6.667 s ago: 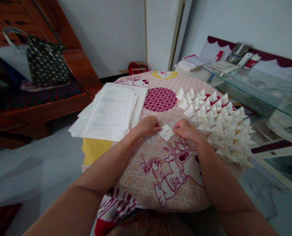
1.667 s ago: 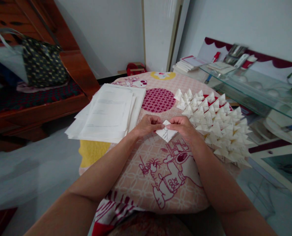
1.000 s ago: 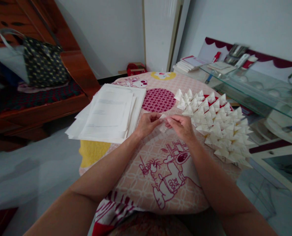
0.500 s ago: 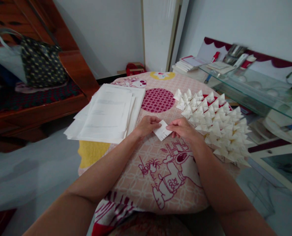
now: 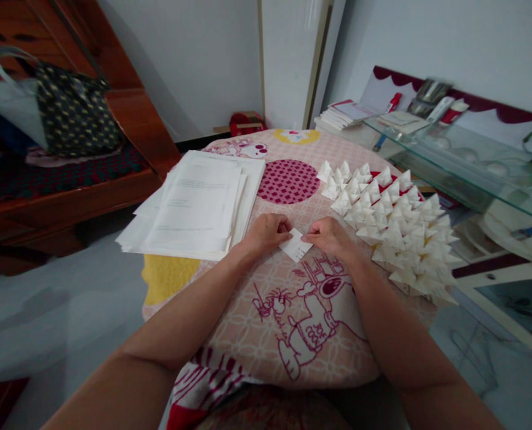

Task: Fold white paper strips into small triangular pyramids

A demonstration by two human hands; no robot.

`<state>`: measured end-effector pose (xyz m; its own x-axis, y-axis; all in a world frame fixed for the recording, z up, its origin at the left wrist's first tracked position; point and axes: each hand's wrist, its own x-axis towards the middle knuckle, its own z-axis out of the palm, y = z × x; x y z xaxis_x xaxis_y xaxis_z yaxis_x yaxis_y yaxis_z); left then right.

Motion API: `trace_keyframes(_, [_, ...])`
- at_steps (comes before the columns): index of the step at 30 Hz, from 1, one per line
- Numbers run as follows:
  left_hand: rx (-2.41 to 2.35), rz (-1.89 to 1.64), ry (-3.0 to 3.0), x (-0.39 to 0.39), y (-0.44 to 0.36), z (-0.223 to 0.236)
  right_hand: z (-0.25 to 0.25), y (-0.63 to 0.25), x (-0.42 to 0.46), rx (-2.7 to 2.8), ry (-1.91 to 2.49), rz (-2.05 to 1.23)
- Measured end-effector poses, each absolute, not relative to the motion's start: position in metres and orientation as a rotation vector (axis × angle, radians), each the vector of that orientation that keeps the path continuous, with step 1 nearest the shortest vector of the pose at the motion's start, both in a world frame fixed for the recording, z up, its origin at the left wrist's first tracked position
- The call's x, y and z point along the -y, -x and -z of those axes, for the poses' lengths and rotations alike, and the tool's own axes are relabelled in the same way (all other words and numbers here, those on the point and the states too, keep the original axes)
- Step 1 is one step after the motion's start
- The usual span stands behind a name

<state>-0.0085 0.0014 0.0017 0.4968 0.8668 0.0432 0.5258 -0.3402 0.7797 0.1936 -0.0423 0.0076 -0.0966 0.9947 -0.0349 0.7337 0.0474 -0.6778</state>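
Between my hands is a small folded piece of white paper point(image 5: 296, 246), its corners turned like a diamond and a few dark marks near its lower edge. My left hand point(image 5: 269, 232) pinches its left corner. The fingers of my right hand point(image 5: 331, 236) are closed on the right corner. To the right of my hands stand many pointed folded paper pieces point(image 5: 391, 224), packed in rows. On the left lies a loose stack of printed paper sheets point(image 5: 194, 206). Everything rests on a pink patterned tablecloth point(image 5: 248, 334).
A glass shelf point(image 5: 467, 161) with cups and booklets runs along the right wall, a framed tablet-like panel point(image 5: 517, 304) below it. At the left stands a wooden bench point(image 5: 135, 131) holding a dotted bag point(image 5: 75, 110). A white post point(image 5: 290, 60) rises behind the table.
The folded paper has shifted slightly lower and both hands have moved a little with it. The paper stacks have stayed in place.
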Motion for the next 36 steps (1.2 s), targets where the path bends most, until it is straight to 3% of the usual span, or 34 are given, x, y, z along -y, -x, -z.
trace_keyframes(5, [-0.997,-0.644,-2.152,0.003,0.006,-0.003,-0.006,-0.188,0.043,1.895,1.738,-0.654])
trace_keyframes(14, [-0.648,-0.264,-2.419,0.000,0.023,-0.009,-0.015,-0.190,0.053,2.344,1.485,-0.617])
trace_keyframes(27, [-0.644,-0.263,-2.568,0.004,0.026,-0.019,-0.014,-0.196,0.054,2.602,1.448,-0.481])
trace_keyframes(36, [-0.597,-0.273,-2.658,0.009,0.022,-0.021,-0.037,-0.194,0.058,2.558,1.449,-0.665])
